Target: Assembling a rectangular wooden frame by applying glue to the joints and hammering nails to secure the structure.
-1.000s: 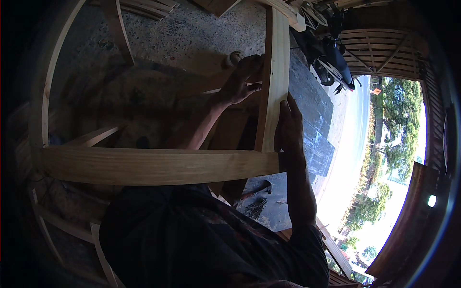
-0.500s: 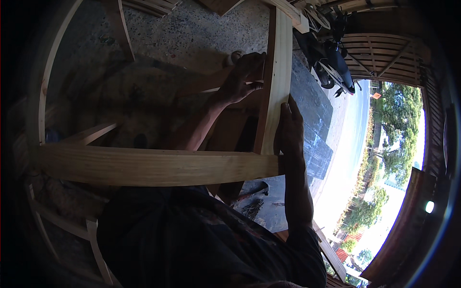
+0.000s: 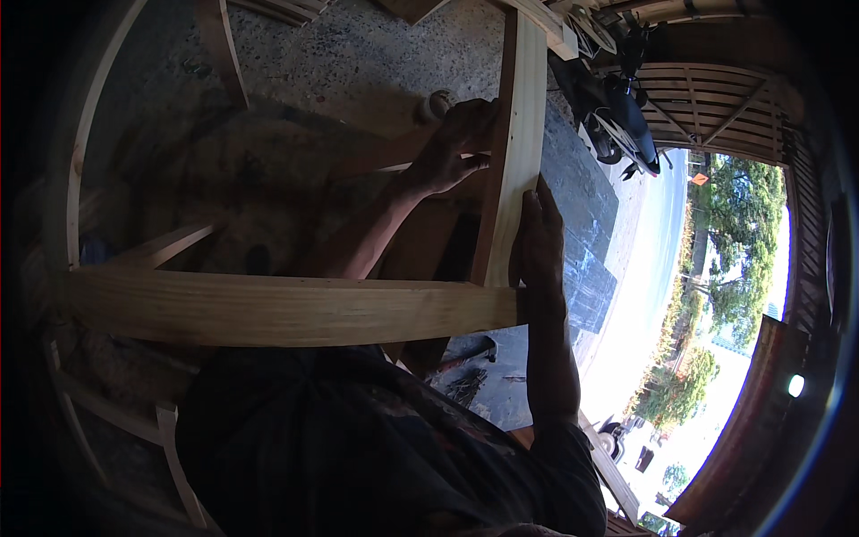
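Observation:
A pale wooden frame (image 3: 295,309) spans the view, with one beam crossing in front of my torso and another board running away from its right end. My left hand (image 3: 450,148) is on the inner side of that board, fingers curled and thumb against the wood; its fingertips are partly hidden behind the board. Along the board's outer side lies my right hand (image 3: 542,237), its fingers stretched out and close to the wood, near the corner where the two pieces meet.
A hammer (image 3: 470,352) and a pile of nails (image 3: 467,387) lie on a grey surface (image 3: 582,215) below the frame. A round roll or cup (image 3: 437,106) stands beyond my left hand. More wooden pieces (image 3: 224,54) stand at left. A motorbike (image 3: 626,125) is at far right.
The view has shifted slightly, and part of a wheeled vehicle now shows on the road at lower right. Both hands keep nearly the same places on the frame.

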The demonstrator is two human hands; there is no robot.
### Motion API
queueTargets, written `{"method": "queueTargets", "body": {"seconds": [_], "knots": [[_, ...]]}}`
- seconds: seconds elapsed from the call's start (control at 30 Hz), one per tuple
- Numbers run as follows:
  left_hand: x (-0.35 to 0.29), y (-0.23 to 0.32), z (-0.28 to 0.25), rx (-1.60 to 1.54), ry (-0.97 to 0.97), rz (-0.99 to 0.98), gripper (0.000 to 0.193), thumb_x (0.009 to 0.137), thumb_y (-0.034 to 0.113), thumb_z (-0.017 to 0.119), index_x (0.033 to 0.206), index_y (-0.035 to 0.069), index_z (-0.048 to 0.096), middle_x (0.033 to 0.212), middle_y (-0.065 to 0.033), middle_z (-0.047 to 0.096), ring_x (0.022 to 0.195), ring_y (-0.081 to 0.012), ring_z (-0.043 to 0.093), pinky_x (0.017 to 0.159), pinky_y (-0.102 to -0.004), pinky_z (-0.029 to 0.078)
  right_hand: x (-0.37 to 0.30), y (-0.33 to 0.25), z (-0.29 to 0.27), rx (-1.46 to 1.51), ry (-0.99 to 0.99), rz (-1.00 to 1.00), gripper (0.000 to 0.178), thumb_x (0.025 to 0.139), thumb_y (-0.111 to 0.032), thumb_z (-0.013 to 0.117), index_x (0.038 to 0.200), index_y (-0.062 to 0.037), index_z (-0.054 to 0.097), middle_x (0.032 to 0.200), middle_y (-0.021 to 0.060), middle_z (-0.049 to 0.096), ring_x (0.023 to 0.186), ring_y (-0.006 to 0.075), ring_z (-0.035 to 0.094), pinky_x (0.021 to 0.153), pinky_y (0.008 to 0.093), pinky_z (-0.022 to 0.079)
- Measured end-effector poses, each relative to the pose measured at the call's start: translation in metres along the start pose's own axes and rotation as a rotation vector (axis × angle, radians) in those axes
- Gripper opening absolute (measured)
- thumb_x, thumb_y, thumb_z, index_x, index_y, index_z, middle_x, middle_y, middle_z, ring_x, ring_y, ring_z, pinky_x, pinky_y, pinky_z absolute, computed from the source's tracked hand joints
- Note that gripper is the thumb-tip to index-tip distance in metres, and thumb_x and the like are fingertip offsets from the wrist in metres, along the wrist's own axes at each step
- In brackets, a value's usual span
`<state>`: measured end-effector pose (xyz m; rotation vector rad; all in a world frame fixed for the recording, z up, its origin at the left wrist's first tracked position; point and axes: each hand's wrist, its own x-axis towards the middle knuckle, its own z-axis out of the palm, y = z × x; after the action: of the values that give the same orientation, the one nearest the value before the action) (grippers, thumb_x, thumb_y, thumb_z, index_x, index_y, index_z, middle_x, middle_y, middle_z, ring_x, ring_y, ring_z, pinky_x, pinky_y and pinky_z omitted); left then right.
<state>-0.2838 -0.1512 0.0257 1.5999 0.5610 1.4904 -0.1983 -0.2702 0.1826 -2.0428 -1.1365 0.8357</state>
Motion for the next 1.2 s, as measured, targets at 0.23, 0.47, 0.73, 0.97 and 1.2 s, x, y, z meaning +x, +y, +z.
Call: {"method": "queueTargets", "body": {"seconds": [0.23, 0.47, 0.73, 0.97, 1.2], "knots": [[-0.002, -0.003, 0.000, 0.037, -0.001, 0.037, 0.097, 0.070, 0.010, 0.086, 0.152, 0.012, 0.034, 0.149, -0.0140, 0.040, 0.139, -0.0332, 0.036, 0.115, -0.0430, 0.035, -0.003, 0.002, 0.003, -0.081, 0.078, -0.068, 0.046, 0.104, -0.022, 0.041, 0.145, 0.0009, 0.044, 0.120, 0.0171, 0.065, 0.104, 0.0187, 0.063, 0.091, 0.0322, 0.049], [-0.007, -0.002, 0.001, 0.124, 0.000, 0.038, 0.092, 0.072, 0.006, 0.084, 0.151, 0.010, 0.036, 0.150, -0.0149, 0.039, 0.141, -0.0349, 0.034, 0.116, -0.0438, 0.032, 0.001, 0.005, -0.023, -0.390, 0.101, -0.153, 0.051, 0.100, -0.019, 0.055, 0.146, -0.0023, 0.042, 0.116, 0.0198, 0.067, 0.102, 0.0243, 0.068, 0.087, 0.0376, 0.053], [-0.010, -0.008, 0.003, 0.161, 0.005, 0.213, 0.054, 0.087, 0.006, 0.070, 0.137, 0.004, 0.050, 0.136, -0.0184, 0.051, 0.128, -0.0352, 0.048, 0.104, -0.0423, 0.044, -0.133, 0.060, -0.139, -0.669, 0.856, -0.372, 0.041, 0.094, -0.021, 0.067, 0.132, -0.0088, 0.059, 0.111, 0.0123, 0.070, 0.102, 0.0236, 0.069, 0.091, 0.0387, 0.053], [-0.026, 0.004, -0.022, 0.320, -0.063, 0.018, 0.067, 0.090, 0.027, 0.071, 0.144, -0.002, 0.042, 0.144, -0.0242, 0.042, 0.129, -0.0370, 0.047, 0.106, -0.0452, 0.043, -0.312, 0.274, -0.149, -0.564, 0.916, 0.576, 0.023, 0.088, -0.025, 0.068, 0.103, -0.0085, 0.074, 0.094, 0.0153, 0.074, 0.089, 0.0287, 0.072, 0.080, 0.0401, 0.054], [-0.167, -0.024, -0.078, 0.618, -0.474, 0.065, 0.060, 0.093, 0.028, 0.068, 0.141, -0.002, 0.045, 0.137, -0.0224, 0.045, 0.122, -0.0370, 0.052, 0.100, -0.0441, 0.048, -0.372, 0.441, -0.086, -0.414, 0.830, 0.932, 0.024, 0.084, -0.028, 0.071, 0.097, -0.0090, 0.076, 0.092, 0.0146, 0.074, 0.087, 0.0292, 0.072, 0.079, 0.0370, 0.055]]}}
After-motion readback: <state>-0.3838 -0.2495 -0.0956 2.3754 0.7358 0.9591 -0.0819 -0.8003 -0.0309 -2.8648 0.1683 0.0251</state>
